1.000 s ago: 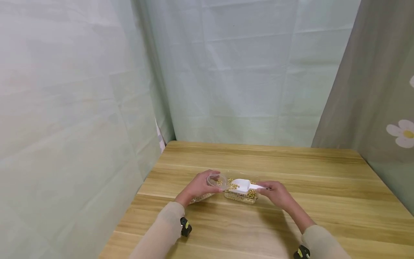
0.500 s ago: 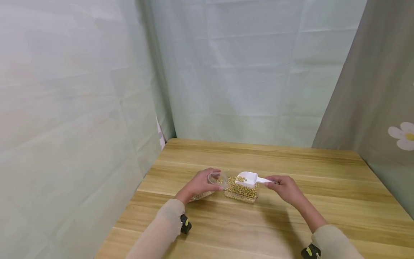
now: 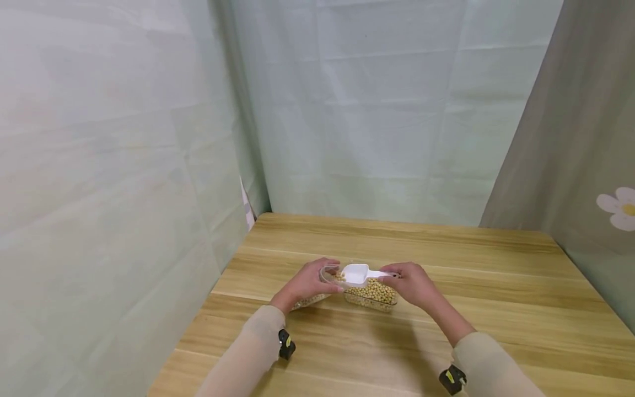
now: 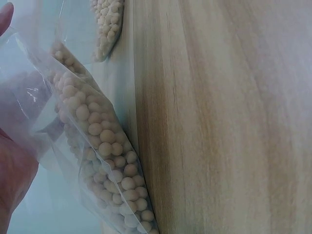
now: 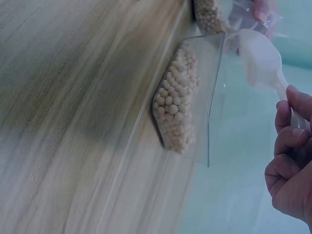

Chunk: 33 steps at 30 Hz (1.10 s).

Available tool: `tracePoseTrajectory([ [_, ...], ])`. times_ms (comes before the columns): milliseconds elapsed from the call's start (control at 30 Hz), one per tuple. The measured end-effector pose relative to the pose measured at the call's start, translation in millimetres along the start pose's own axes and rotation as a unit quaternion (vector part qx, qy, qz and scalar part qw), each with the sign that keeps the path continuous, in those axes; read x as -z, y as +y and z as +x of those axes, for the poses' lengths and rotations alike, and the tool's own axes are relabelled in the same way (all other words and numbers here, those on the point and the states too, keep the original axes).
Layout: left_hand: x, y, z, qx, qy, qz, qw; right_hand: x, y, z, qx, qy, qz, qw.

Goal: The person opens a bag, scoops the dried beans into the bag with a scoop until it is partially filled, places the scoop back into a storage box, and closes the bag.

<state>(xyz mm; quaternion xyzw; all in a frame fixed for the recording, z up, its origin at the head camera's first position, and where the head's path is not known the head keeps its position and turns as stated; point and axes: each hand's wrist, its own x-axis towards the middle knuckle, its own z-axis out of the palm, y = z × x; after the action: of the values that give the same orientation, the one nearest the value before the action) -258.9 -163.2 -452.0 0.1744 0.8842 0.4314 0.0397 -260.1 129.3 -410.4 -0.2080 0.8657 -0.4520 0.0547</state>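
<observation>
My left hand [image 3: 307, 280] grips a clear plastic bag [image 4: 109, 151] around its mouth, thumb and fingers spread to hold the opening apart. Round yellowish beans fill the bag's lower part, which lies close over the table. With thumb and fingers, my right hand [image 3: 413, 284] pinches the handle of a white scoop [image 3: 355, 274]. The scoop's lip overlaps the bag's mouth, and a few beans show right at it. Below the scoop stands a clear rectangular container [image 5: 210, 117] holding many of the same beans [image 3: 377, 290].
The wood-grain table [image 3: 446, 253] reaches out on all sides of the container. Pale hanging cloth [image 3: 357, 138] backs the table and lines its left side. A grey curtain with a white flower [image 3: 620, 208] hangs at the right.
The scoop was down among the container's beans, then rose with some beans in it. My right hand has since carried it left to the bag's mouth. My left hand has stayed put.
</observation>
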Motion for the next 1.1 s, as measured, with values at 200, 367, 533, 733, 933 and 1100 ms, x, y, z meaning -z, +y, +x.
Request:
tracePoseTrajectory([
  [200,-0.2,-1.1,0.5,0.002,0.000,-0.005,1.0000,3.7,2.6,-2.7,0.006,0.006,-0.006,0.9999],
  [367,1.5,-0.5,-0.6,-0.002,0.000,-0.009,1.0000,15.0,15.3,-9.1,-0.001,0.017,0.011,0.9998],
  [533,3.8,-1.5,-3.6,0.003,0.004,-0.008,1.0000,26.2,31.6,-18.8,-0.020,0.027,0.014,0.9993],
  [733,6.4,-6.6,-6.3,0.011,0.005,-0.006,0.9999,32.4,46.4,-26.5,-0.039,0.025,-0.012,0.9989],
  [933,8.4,-7.6,-8.0,0.014,0.005,-0.007,0.9999,32.4,43.7,-27.3,-0.027,0.015,-0.029,0.9991],
  [1100,7.4,-6.8,-8.9,0.014,0.004,-0.004,0.9999,28.7,38.1,-24.5,-0.021,0.002,-0.056,0.9982],
])
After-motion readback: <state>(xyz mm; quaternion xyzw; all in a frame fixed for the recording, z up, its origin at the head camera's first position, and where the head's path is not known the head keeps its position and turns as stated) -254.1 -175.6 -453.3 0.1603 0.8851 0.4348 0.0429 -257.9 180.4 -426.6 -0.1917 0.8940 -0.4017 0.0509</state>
